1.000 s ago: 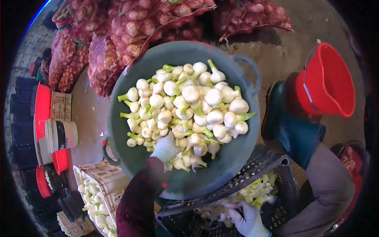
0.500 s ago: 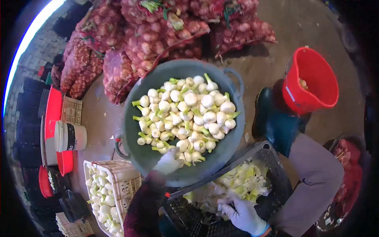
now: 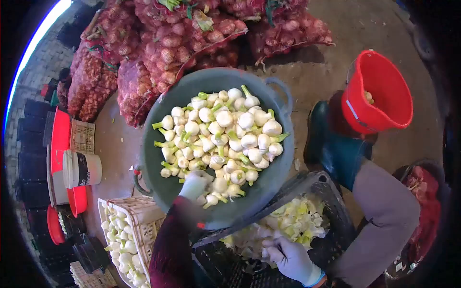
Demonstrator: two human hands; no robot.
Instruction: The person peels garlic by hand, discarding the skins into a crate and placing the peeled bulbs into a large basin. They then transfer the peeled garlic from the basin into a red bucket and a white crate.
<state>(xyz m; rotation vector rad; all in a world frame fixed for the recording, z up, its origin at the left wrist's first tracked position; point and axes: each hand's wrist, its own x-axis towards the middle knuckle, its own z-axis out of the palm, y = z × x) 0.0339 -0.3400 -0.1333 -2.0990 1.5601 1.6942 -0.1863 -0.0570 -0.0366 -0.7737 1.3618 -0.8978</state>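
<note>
Left hand [image 3: 196, 185] nudged slightly farther into bulbs [image 3: 224, 118] since last frame, fingers half buried, so can't tell if it's pinching one. Bulbs heaped in tub [image 3: 269, 177]. Right hand [image 3: 294, 261] half curled over peelings [image 3: 297, 218] in crate [image 3: 343, 221], can't tell if gripping anything.

I can't read any words or numbers from where I stand. Well off to the left of the left hand [image 3: 196, 186], a white bucket [image 3: 95, 169] has a dark patch [image 3: 83, 169] on its side. It looks like a label, but it is too small and fuzzy for me to make out a letter. Up and to the right of the right hand [image 3: 293, 260], a red bucket [image 3: 379, 91] has a pale strip [image 3: 352, 110] on it, and I can't read anything there either.
</note>
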